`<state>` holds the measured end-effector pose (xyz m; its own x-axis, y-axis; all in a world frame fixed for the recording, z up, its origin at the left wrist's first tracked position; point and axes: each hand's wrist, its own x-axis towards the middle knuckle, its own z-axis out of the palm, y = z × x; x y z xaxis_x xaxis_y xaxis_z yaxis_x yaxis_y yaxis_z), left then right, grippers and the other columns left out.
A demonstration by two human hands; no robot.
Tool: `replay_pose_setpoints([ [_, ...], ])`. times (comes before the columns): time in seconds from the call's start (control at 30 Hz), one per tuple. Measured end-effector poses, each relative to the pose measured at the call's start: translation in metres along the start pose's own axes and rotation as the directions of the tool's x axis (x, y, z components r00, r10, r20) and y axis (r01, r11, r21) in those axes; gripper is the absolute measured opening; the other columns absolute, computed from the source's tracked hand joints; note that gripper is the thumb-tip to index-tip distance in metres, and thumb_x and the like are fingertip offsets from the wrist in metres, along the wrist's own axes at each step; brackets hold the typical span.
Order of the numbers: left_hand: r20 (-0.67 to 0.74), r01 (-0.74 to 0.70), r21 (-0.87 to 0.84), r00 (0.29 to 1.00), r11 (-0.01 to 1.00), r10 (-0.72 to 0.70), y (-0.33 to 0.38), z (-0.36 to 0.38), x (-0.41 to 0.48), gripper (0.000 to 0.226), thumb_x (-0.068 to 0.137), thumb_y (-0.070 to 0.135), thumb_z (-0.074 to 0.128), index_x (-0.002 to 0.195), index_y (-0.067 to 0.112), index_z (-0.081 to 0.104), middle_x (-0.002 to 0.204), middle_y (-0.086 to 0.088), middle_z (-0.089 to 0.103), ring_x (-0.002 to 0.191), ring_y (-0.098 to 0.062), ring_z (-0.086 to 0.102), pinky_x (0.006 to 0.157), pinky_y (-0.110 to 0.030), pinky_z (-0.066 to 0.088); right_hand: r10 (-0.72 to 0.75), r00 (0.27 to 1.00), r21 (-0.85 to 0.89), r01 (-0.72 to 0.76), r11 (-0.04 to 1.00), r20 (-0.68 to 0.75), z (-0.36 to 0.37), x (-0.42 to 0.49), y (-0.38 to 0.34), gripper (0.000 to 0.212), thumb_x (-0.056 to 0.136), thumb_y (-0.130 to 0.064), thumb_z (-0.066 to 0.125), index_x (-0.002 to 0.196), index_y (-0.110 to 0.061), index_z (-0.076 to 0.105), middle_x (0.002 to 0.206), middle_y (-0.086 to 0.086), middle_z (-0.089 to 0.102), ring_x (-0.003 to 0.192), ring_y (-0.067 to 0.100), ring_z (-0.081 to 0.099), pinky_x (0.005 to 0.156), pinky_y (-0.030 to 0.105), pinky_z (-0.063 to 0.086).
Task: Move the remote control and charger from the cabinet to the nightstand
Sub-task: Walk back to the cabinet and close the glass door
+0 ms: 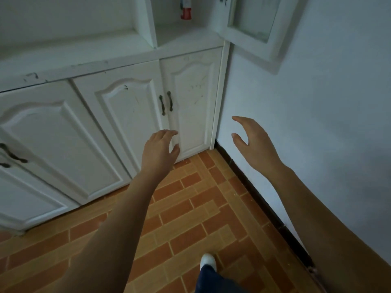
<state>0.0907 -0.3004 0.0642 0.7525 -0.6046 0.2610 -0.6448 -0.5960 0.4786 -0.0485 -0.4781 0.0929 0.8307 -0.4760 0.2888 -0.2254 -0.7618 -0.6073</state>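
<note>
So both hands are empty, fingers spread loose: left hand [159,148] in front of the shut lower doors of the white cabinet [118,115], right hand [252,142] by the wall [317,123]. Can't spot the remote or charger; something red [186,13] sits in the upper shelf.

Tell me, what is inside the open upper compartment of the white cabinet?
A small red and white item stands at the back of the open compartment; what it is cannot be told. No remote or charger shows. The lower doors are shut, hiding their contents.
</note>
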Motion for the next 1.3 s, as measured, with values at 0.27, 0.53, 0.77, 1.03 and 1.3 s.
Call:
replay_pose_setpoints([
  [0.27,-0.039,0.023,-0.016,0.999,1.000,-0.024,-0.008,0.023,0.098,0.036,0.089,0.017,0.052,0.124,0.011,0.050,0.128,-0.012,0.056,0.119,-0.029,0.048,0.102,-0.041,0.037,-0.002,0.997,-0.010,0.003,1.000,0.071,0.012,0.093,0.039,0.042,0.093,-0.022,0.045,0.135,-0.018,0.037,0.142,0.004,0.042,0.131,0.019,0.037,0.108,0.031,0.028],
  [0.53,-0.003,-0.022,-0.057,1.000,0.998,0.022,-0.043,0.052,0.185,0.036,0.088,0.015,0.054,0.124,0.010,0.050,0.128,-0.013,0.056,0.120,-0.029,0.049,0.102,-0.040,0.037,0.032,0.999,-0.064,-0.030,0.997,0.024,0.035,0.172,0.058,0.042,0.093,-0.020,0.046,0.134,-0.014,0.038,0.140,0.006,0.045,0.129,0.019,0.040,0.105,0.025,0.027],
  [0.77,0.017,-0.207,-0.127,0.977,0.970,0.211,-0.063,0.056,0.318,0.036,0.088,0.015,0.053,0.124,0.009,0.051,0.124,-0.015,0.057,0.112,-0.031,0.052,0.098,-0.042,0.040,0.124,0.981,-0.088,-0.139,0.986,-0.150,0.052,0.259,0.063,0.042,0.093,-0.019,0.045,0.134,-0.014,0.038,0.139,0.005,0.045,0.129,0.017,0.040,0.105,0.024,0.025],
  [1.03,0.076,-0.407,-0.229,0.898,0.884,0.434,-0.062,0.077,0.414,0.036,0.088,0.012,0.054,0.123,0.007,0.051,0.123,-0.016,0.058,0.112,-0.031,0.052,0.098,-0.039,0.038,0.229,0.893,-0.101,-0.288,0.952,-0.386,0.048,0.311,0.062,0.041,0.092,-0.016,0.047,0.133,-0.014,0.040,0.136,0.007,0.048,0.125,0.021,0.044,0.105,0.030,0.031],
  [1.3,0.054,-0.541,-0.346,0.804,0.766,0.592,-0.009,0.098,0.461,0.044,0.089,0.014,0.053,0.131,0.010,0.042,0.131,-0.014,0.052,0.120,-0.030,0.047,0.103,-0.037,0.032,0.320,0.777,-0.149,-0.463,0.874,-0.542,0.015,0.308,0.081,0.041,0.092,-0.018,0.047,0.133,-0.014,0.039,0.134,0.010,0.050,0.122,0.025,0.046,0.102,0.032,0.034],
])
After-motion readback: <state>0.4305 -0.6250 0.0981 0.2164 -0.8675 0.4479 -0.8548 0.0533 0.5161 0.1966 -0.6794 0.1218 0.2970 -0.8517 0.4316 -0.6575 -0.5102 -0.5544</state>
